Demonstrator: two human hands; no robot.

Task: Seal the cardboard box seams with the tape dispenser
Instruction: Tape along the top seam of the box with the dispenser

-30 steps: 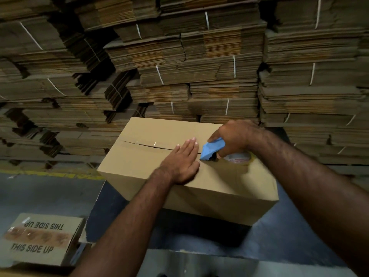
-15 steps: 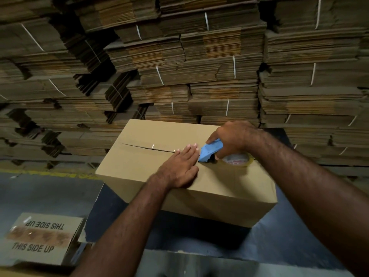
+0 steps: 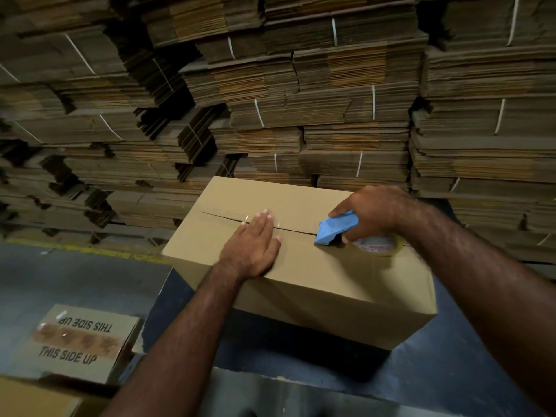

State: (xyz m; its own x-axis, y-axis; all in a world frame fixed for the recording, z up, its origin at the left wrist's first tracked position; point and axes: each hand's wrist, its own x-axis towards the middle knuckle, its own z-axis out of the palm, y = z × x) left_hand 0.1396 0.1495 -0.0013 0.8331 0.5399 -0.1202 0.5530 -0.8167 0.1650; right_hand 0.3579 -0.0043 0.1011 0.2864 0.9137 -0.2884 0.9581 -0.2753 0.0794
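Shift: left hand (image 3: 251, 246) has slid leftward along the seam since a second ago, opening a gap between it and the tape dispenser (image 3: 334, 228).
Printed box (image 3: 81, 341): lower left on the floor, "THIS SIDE UP" lettered on its top.
Left hand: flat, fingers straight and together, pressing the cardboard box (image 3: 301, 275) top across the seam (image 3: 288, 228).
Cardboard box: centre, on a dark surface (image 3: 451, 371) — flaps closed, seam running left to right.
Tape dispenser: blue, nose down on the seam's right part, tape roll (image 3: 380, 246) behind it.
Right hand (image 3: 373, 213): fingers curled round the dispenser's handle — gripping it.
Backdrop: strapped bundles of flattened cartons (image 3: 331, 100), stacked high.
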